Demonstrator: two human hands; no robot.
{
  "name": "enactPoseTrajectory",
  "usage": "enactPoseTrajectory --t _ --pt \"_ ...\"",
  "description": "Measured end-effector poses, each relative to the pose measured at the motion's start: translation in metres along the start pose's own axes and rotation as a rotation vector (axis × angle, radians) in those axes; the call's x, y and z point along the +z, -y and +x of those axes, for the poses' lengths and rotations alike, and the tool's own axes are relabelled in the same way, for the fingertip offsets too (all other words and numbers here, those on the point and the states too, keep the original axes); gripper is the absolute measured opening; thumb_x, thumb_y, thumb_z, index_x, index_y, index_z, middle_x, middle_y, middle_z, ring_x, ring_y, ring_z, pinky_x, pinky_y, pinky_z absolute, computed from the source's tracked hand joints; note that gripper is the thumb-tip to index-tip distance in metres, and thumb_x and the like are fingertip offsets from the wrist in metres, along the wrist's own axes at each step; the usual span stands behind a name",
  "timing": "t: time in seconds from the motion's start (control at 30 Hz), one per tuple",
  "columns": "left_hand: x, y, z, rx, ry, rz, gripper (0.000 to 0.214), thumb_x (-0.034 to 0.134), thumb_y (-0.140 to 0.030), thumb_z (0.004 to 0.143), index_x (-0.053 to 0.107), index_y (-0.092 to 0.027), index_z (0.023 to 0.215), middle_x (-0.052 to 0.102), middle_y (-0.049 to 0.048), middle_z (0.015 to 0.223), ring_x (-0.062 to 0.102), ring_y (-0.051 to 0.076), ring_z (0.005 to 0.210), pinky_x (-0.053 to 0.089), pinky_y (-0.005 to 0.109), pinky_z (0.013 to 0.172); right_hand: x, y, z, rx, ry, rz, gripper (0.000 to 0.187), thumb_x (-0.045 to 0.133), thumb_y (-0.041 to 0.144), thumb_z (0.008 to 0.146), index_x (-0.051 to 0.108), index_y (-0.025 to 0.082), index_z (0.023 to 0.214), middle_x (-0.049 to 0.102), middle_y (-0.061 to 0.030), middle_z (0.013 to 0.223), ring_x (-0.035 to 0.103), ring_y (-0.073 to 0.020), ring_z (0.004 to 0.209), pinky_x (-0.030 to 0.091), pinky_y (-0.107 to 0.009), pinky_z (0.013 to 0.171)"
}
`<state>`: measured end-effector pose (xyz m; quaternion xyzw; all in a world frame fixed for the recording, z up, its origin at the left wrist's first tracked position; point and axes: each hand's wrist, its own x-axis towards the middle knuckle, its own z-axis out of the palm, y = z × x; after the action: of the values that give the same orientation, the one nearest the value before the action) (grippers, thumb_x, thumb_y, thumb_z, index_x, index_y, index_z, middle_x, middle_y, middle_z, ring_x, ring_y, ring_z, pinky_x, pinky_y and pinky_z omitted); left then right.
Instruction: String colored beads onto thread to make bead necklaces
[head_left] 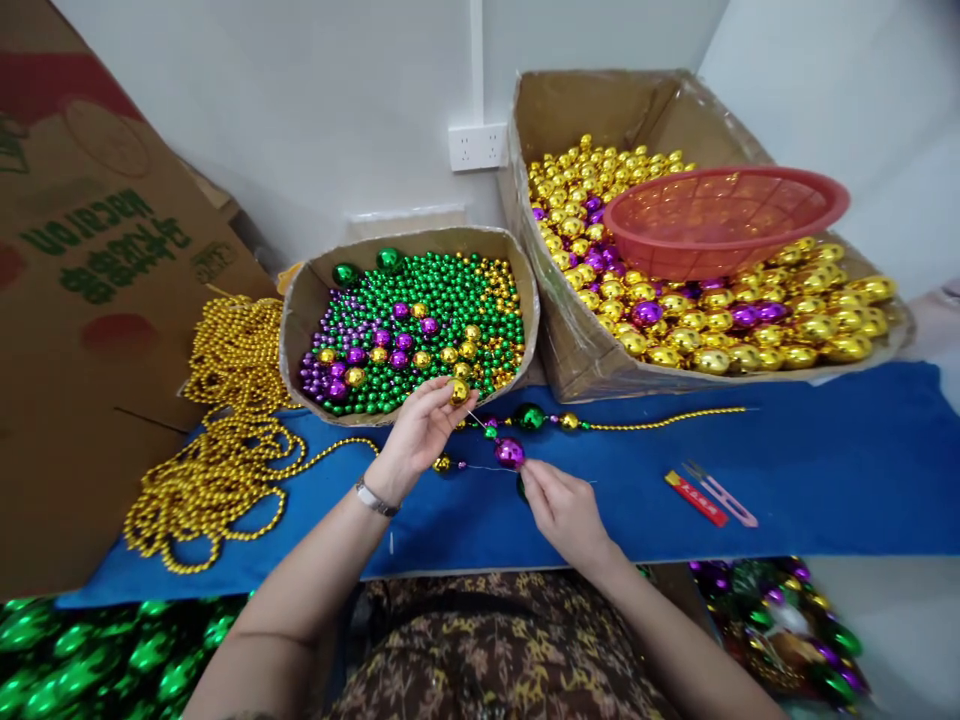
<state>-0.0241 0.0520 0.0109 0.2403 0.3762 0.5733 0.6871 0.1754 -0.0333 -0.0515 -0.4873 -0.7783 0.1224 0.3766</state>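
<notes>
Between the fingers of my left hand [421, 432] is a gold bead [458, 391], held at the front rim of the smaller carton. A thin needle or wire runs from it down to a small green bead [491, 433] and a large purple bead [510, 453]. My right hand [564, 505] pinches beside that purple bead; whether it grips the bead or the string is hard to see. Behind the hands a strung garland [529, 416] of green, gold and purple beads lies on the blue cloth. A gold bead [442, 463] on the string shows below my left hand.
A carton [411, 238] of small mixed beads stands ahead. Right of it, a larger carton [581, 372] of gold and purple beads holds a red basket [720, 260]. Gold bead chains [225, 440] pile up at left. Pink thread snips [721, 493] and a red packet [696, 499] lie on the blue cloth [825, 460].
</notes>
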Motion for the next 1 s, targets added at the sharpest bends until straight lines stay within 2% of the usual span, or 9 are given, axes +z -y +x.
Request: enactPoseTrajectory --t 0.17,0.37,0.47,0.63,0.7,0.8,0.9,1.0 --pt "0.003 0.003 -0.004 0.016 0.014 0.001 0.021 0.073 -0.017 0.073 0.065 -0.014 0.092 0.069 0.0023 0.088 0.068 0.020 0.095 0.051 0.038 0.098 -0.001 0.000 -0.002 0.004 0.010 -0.018 0.027 0.038 0.025 0.099 0.064 0.019 0.095 0.071 -0.0064 0.081 0.067 -0.0153 0.071 0.051 -0.024 0.069" --pt "0.006 0.005 -0.009 0.039 0.012 0.022 0.021 0.074 -0.019 0.072 0.064 -0.014 0.090 0.067 0.0018 0.087 0.068 0.019 0.093 0.050 0.039 0.098 -0.001 -0.001 -0.001 0.004 0.006 -0.025 0.027 0.038 0.025 0.098 0.064 0.019 0.096 0.071 -0.0067 0.081 0.068 -0.0163 0.071 0.051 -0.025 0.069" --pt "0.007 0.011 -0.014 0.073 0.031 0.077 0.028 0.076 -0.020 0.070 0.062 -0.017 0.094 0.066 0.0011 0.090 0.067 0.018 0.092 0.052 0.037 0.092 0.000 0.001 0.000 0.004 -0.006 -0.032 0.027 0.037 0.025 0.099 0.064 0.019 0.097 0.072 -0.0071 0.082 0.069 -0.0164 0.072 0.051 -0.024 0.069" --pt "0.009 0.023 -0.025 0.148 0.027 0.191 0.039 0.082 -0.020 0.063 0.061 -0.019 0.096 0.063 0.0009 0.095 0.064 0.014 0.089 0.053 0.025 0.075 0.000 0.005 0.004 0.094 -0.008 -0.071 0.023 0.038 0.026 0.099 0.059 0.017 0.100 0.068 -0.0037 0.070 0.065 -0.0146 0.060 0.046 -0.023 0.058" --pt "0.007 0.025 -0.027 0.149 0.014 0.195 0.039 0.082 -0.020 0.063 0.061 -0.019 0.095 0.063 0.0005 0.093 0.063 0.012 0.085 0.052 0.023 0.074 -0.002 0.005 0.004 0.088 0.017 -0.056 0.022 0.037 0.024 0.099 0.057 0.016 0.101 0.068 -0.0046 0.074 0.066 -0.0159 0.065 0.048 -0.024 0.060" --pt "0.004 0.023 -0.026 0.144 0.003 0.207 0.038 0.083 -0.021 0.063 0.062 -0.019 0.094 0.062 0.0000 0.092 0.062 0.011 0.082 0.051 0.023 0.074 -0.007 0.004 0.003 0.035 0.041 -0.026 0.026 0.035 0.019 0.098 0.057 0.017 0.112 0.066 -0.0079 0.089 0.066 -0.0179 0.079 0.052 -0.028 0.071" --pt "0.002 0.022 -0.026 0.152 -0.003 0.227 0.038 0.083 -0.022 0.063 0.062 -0.019 0.095 0.062 0.0002 0.092 0.062 0.011 0.082 0.051 0.024 0.074 -0.009 0.001 0.001 0.033 0.012 -0.032 0.031 0.036 0.020 0.097 0.059 0.020 0.118 0.060 -0.0072 0.088 0.063 -0.0166 0.073 0.053 -0.028 0.068" --pt "0.002 0.024 -0.028 0.172 -0.005 0.258 0.039 0.083 -0.023 0.063 0.061 -0.019 0.094 0.063 0.0002 0.090 0.061 0.011 0.080 0.050 0.024 0.074 -0.009 0.000 -0.001 0.058 -0.037 0.014 0.027 0.040 0.024 0.097 0.062 0.021 0.112 0.060 -0.0064 0.086 0.063 -0.0156 0.072 0.053 -0.027 0.068"
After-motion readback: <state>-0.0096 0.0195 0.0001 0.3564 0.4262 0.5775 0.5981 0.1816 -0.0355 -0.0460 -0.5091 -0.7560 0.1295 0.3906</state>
